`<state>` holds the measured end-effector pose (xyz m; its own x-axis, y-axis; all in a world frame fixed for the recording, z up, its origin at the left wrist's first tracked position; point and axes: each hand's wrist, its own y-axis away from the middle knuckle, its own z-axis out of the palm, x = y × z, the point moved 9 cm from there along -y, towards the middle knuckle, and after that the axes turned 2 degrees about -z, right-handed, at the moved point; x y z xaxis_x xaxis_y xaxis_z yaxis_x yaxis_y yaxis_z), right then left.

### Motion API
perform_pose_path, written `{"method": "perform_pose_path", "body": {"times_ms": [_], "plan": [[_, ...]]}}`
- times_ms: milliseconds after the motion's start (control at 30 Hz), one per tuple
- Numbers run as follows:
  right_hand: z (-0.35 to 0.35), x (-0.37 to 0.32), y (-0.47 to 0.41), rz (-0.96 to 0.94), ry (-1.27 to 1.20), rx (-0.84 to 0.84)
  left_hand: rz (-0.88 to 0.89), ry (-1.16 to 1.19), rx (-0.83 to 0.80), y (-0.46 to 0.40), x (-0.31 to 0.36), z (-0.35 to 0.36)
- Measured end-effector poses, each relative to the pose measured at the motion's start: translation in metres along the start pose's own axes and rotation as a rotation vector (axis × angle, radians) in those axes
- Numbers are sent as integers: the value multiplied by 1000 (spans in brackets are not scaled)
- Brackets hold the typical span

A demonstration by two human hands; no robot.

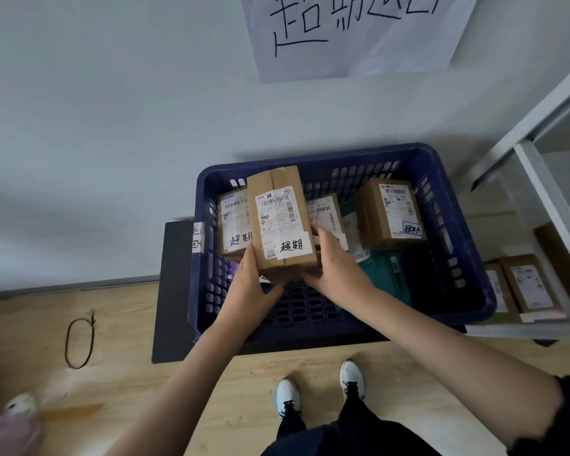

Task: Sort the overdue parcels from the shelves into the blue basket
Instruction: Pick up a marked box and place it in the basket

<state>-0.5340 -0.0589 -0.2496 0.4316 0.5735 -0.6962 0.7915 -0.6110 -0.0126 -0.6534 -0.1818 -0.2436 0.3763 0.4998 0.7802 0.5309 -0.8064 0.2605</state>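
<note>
Head view (close) down over basket [474, 291]

A handwritten paper sign [359, 31] hung on the pale wall [112, 126] above a light wooden floor [119, 324], where a dark loop of cord [79, 343] lay to the left. A black mat [173, 291] covered part of the floor by the wall. White sneakers [320, 390] with black laces stood on the boards near the bottom of the view.

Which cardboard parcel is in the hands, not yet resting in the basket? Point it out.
The upright box gripped by the left hand and right hand above the blue basket; the other boxes lie inside.
</note>
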Motion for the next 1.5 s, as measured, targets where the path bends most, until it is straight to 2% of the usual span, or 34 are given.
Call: {"method": "perform_pose_path", "body": {"times_ms": [200, 600, 800, 967, 1233, 1500], "plan": [[10, -9, -7, -5, -36, 9, -54, -61, 52, -3, -17, -18], [2, -1, -1, 82, -177, 9, -24, 2, 161, 22, -7, -16], [13, 18, -1, 154, -207, -63, -2, -63, 84, 20, -3, -1], [35, 33, -10, 154, -135, -174, -1, -115, -10, 6, -11, 8], [44, 39, -21, 113, 85, -149, -42, -329, -146, -22, -33, 22], [48, 39, -19, 121, 175, -171, -11, -396, -128, -23, -30, 18]]}}
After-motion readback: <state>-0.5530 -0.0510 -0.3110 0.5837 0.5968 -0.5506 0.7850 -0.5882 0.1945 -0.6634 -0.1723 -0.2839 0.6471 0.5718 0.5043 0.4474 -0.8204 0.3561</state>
